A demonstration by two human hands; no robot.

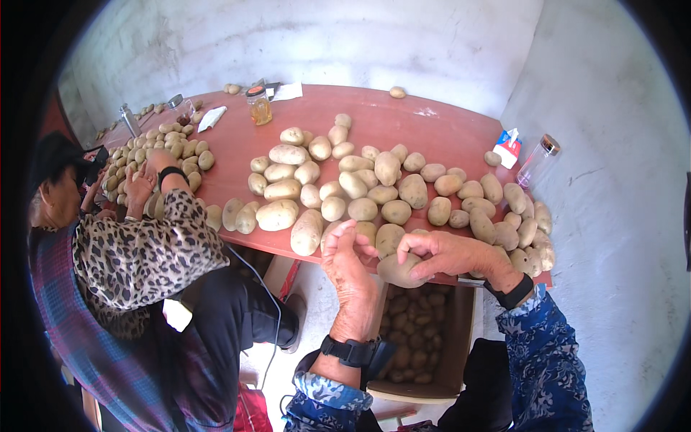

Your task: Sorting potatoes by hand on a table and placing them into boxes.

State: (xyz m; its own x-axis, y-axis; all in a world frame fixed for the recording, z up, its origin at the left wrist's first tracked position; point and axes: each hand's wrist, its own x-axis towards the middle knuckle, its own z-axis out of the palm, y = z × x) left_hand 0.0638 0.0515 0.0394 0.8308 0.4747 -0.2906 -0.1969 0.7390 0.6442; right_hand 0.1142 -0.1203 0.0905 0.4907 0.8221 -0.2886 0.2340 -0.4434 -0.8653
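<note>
Right hand (450, 253) grasps a potato (398, 271) at the red surface (432, 133) edge, above the cardboard box (453, 345); long axis runs left-right; left hand (345, 252), released and empty, stands just left of it, equally near.

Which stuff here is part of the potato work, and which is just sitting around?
Part of the work:
- potato held by the right hand
- left hand, open beside it
- potatoes on the table
- box of potatoes below

Just lying about:
- honey-coloured jar
- clear bottle
- small carton
- paper
</note>
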